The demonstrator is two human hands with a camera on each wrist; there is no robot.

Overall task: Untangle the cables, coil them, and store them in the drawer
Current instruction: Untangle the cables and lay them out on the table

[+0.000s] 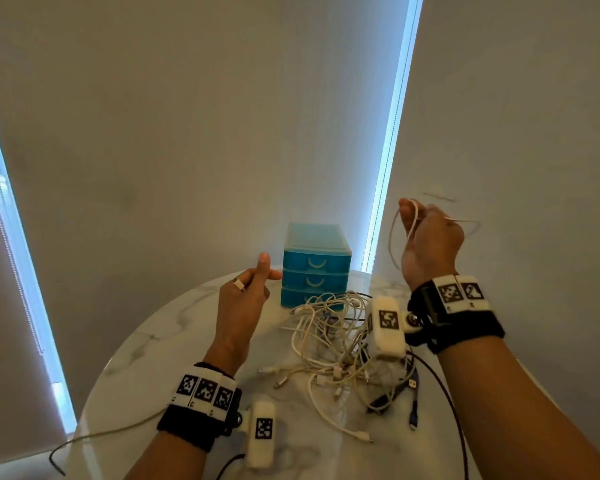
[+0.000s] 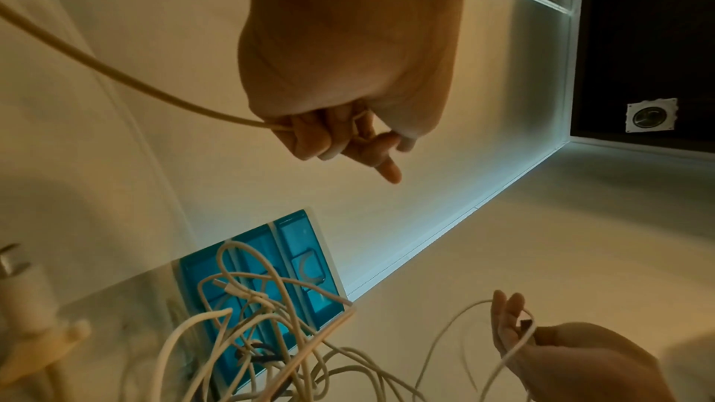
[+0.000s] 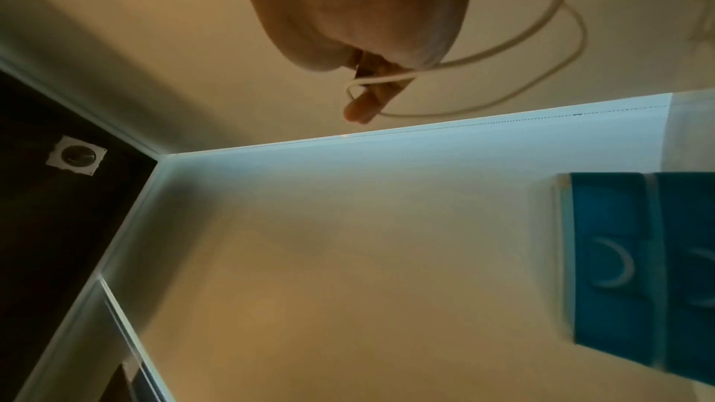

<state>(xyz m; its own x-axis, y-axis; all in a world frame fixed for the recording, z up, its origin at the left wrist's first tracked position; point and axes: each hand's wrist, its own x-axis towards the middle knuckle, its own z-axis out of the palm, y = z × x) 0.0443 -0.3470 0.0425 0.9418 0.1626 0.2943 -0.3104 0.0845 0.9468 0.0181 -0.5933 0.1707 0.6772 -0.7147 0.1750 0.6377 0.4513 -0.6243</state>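
Observation:
A tangle of white cables (image 1: 333, 341) lies on the round marble table (image 1: 174, 341), spilling against the blue three-drawer unit (image 1: 316, 268); all three of its drawers are closed. My right hand (image 1: 426, 223) is raised to the right of the drawers and holds loose loops of a thin white cable (image 1: 395, 237), draped over its fingers (image 3: 367, 97). My left hand (image 1: 257, 282) hovers left of the drawers. Its curled fingers (image 2: 309, 136) grip a cream cable (image 2: 116, 72), and a white plug (image 1: 239, 284) shows at the knuckles. Whether both hands hold one cable I cannot tell.
A dark cable with a USB plug (image 1: 413, 393) lies at the pile's near right. A thin grey cable (image 1: 101, 434) trails off the table's left edge. Closed blinds stand right behind the table, and a bead chain (image 1: 18, 271) hangs at the left.

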